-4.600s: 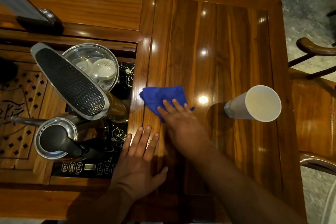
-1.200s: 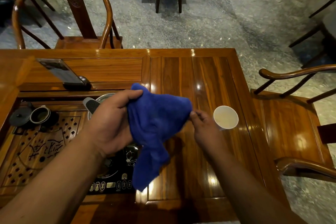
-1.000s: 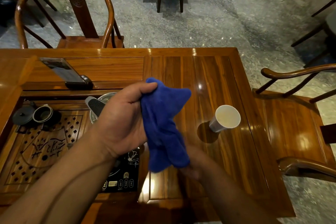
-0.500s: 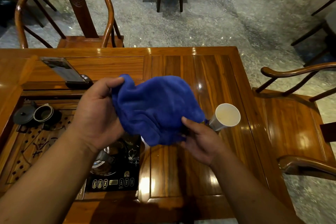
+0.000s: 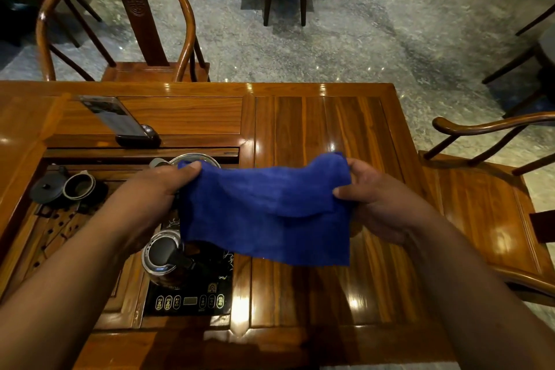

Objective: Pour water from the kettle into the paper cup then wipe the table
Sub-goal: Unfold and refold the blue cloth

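I hold a blue cloth point(image 5: 264, 213) spread flat in the air above the wooden table point(image 5: 315, 123). My left hand point(image 5: 156, 192) pinches its upper left corner; my right hand point(image 5: 375, 198) grips its right edge. The cloth hangs down as a wide rectangle between them. Below its left part stands the kettle point(image 5: 163, 258) with a dark lid, on the black induction panel point(image 5: 189, 300). The paper cup is hidden behind the cloth and my right hand.
A phone on a stand point(image 5: 120, 120) sits at the back left. A small dark teapot and cup point(image 5: 66, 186) rest on the carved tea tray point(image 5: 51, 231). A metal bowl rim point(image 5: 195, 158) peeks above the cloth. Wooden chairs stand behind point(image 5: 120, 21) and right point(image 5: 486, 189).
The cloth was bunched between my hands; now both hands have drawn apart and stretched it out flat. The paper cup, visible before, is now covered.
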